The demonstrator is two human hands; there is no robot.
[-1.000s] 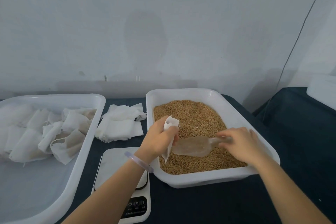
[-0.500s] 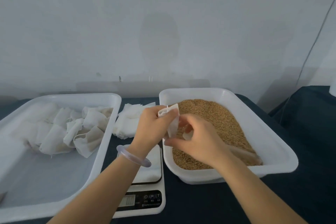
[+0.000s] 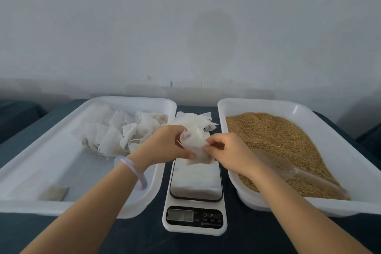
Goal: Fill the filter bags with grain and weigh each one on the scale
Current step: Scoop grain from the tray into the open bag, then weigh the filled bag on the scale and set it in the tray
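A white filter bag (image 3: 195, 146) hangs just above the far end of the white scale (image 3: 194, 196). My left hand (image 3: 165, 146) grips its left side, and my right hand (image 3: 224, 150) pinches its right edge. On the right, a white tray (image 3: 338, 144) holds brown grain (image 3: 276, 138). A clear plastic scoop (image 3: 288, 169) lies in the grain near the tray's front, with no hand on it. A pile of empty filter bags (image 3: 193, 121) lies on the dark cloth behind the scale.
On the left, a second white tray (image 3: 51, 150) holds several filled filter bags (image 3: 115, 132) at its far end and one small bag (image 3: 54, 193) near its front. The table has a dark blue cloth (image 3: 247, 241). A pale wall rises behind.
My right hand has let go of the scoop, which now lies in the grain, and has taken the bag's edge. Both hands moved the bag left from over the grain tray to over the scale.
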